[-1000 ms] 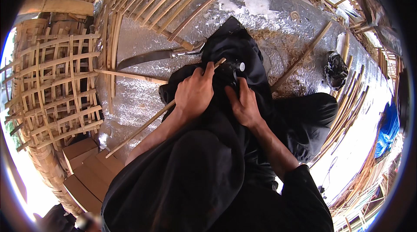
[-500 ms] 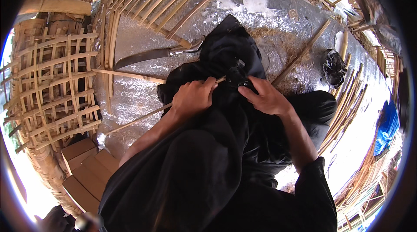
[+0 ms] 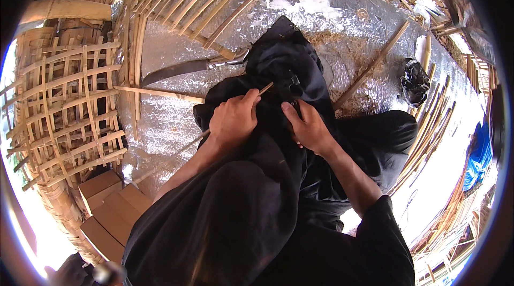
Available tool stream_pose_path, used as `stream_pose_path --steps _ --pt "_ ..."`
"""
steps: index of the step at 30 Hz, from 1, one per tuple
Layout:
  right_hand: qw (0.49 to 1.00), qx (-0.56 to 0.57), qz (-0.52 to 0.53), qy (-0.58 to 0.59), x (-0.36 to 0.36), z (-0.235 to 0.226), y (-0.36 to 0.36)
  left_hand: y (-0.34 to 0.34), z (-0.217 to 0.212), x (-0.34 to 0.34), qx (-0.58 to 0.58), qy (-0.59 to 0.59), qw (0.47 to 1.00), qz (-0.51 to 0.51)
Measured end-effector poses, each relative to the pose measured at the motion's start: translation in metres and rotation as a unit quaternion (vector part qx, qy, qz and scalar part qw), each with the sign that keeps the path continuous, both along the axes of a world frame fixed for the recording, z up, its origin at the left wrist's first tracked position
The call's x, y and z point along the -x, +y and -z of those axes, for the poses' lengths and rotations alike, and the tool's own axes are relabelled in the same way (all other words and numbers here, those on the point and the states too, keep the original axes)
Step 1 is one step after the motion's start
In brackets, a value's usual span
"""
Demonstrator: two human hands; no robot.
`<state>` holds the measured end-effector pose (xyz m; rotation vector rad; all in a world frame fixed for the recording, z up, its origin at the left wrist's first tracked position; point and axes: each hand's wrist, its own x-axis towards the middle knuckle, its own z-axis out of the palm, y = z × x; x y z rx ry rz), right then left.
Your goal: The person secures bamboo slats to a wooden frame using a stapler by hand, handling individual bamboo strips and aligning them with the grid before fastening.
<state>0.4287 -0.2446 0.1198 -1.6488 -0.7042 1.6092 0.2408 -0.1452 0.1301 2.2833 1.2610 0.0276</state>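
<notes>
My left hand (image 3: 234,119) is closed round a thin bamboo stick (image 3: 266,88); its pale tip pokes out past the thumb, and its long tail runs back toward the lower left. Beside it, my right hand (image 3: 309,128) is closed on a small black tool (image 3: 294,87), whose exact kind is hard to make out against the black cloth (image 3: 286,45) over my legs. A small gap lies between the stick's tip and the tool. Beyond my left hand, a large curved-blade knife (image 3: 176,71) rests on the silvery sheet (image 3: 166,53).
A woven bamboo lattice (image 3: 69,109) stands at the left, above cardboard boxes (image 3: 115,211). Bamboo slats (image 3: 214,5) fan out at the far side. On the right are a long stick (image 3: 375,64), a crumpled black plastic bag (image 3: 415,82), a bundle of sticks (image 3: 425,139) and blue plastic (image 3: 478,157).
My right hand has drawn back toward me and slightly left, with the tool coming away from the stick's tip. My left hand has shifted a little to the left, still gripping the stick.
</notes>
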Motion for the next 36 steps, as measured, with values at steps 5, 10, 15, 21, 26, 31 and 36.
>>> stream_pose_path --steps 5,10,15,21,26,31,36 --pt "0.979 0.125 -0.075 0.146 -0.041 -0.005 0.004 0.012 0.02 0.02 -0.004 -0.055 0.993 0.103" --pt "0.968 0.132 -0.143 0.161 -0.056 0.005 0.001 0.01 0.026 0.027 0.005 -0.066 0.989 0.13" --pt "0.864 0.009 -0.504 0.022 -0.086 0.035 -0.028 0.038 0.01 0.028 0.009 -0.043 0.972 0.232" --pt "0.978 0.101 -0.111 0.145 -0.112 0.03 -0.03 0.045 0.027 0.024 -0.014 -0.152 0.986 0.062" --pt "0.992 -0.015 0.083 0.099 -0.108 0.046 -0.023 0.025 0.033 -0.018 0.151 -0.181 0.971 0.037" --pt "0.99 -0.058 0.117 0.06 -0.126 0.063 -0.019 0.019 0.033 -0.042 0.032 -0.169 0.983 0.072" --pt "0.979 -0.031 0.164 -0.118 -0.156 0.06 -0.027 0.125 -0.068 -0.059 -0.435 -0.274 0.856 0.059"
